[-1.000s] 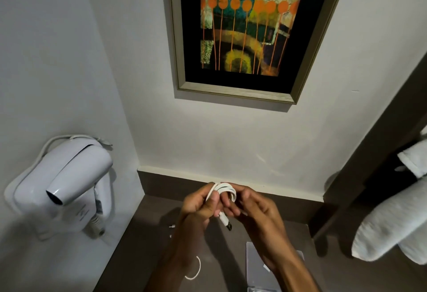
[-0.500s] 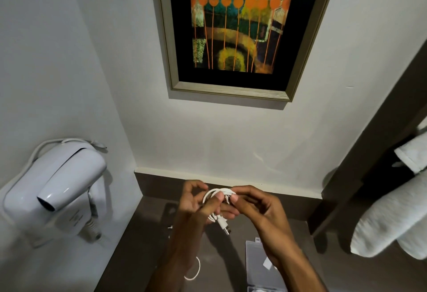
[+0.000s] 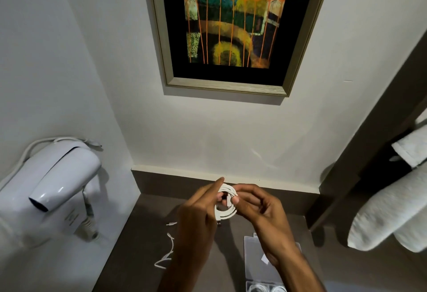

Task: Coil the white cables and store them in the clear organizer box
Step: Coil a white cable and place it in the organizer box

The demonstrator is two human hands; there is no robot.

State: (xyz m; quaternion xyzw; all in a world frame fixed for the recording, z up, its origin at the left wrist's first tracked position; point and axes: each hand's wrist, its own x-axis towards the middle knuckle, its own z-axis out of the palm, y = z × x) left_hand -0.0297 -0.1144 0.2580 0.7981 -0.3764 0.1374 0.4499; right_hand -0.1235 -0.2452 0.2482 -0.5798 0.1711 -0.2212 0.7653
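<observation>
A coiled white cable [image 3: 227, 212] hangs in the air above the dark counter, wound into a small round loop. My left hand [image 3: 198, 215] grips its left side with the index finger raised. My right hand [image 3: 261, 210] pinches the right side and the plug end inside the loop. A second white cable [image 3: 166, 253] lies loose on the counter to the left of my left forearm. The clear organizer box [image 3: 254, 257] lies open under my right forearm, with white coils [image 3: 261, 289] in its compartments at the bottom edge.
A white wall-mounted hair dryer [image 3: 53, 190] sticks out at the left. A framed painting [image 3: 231, 30] hangs on the back wall. Rolled white towels [image 3: 388, 210] sit on a dark shelf at the right. The dark counter [image 3: 138, 240] ends at the back wall.
The coil has gone from bunched between my fingers to a wider round loop held lower. My left index finger has lifted. The view has dipped, showing more of the box.
</observation>
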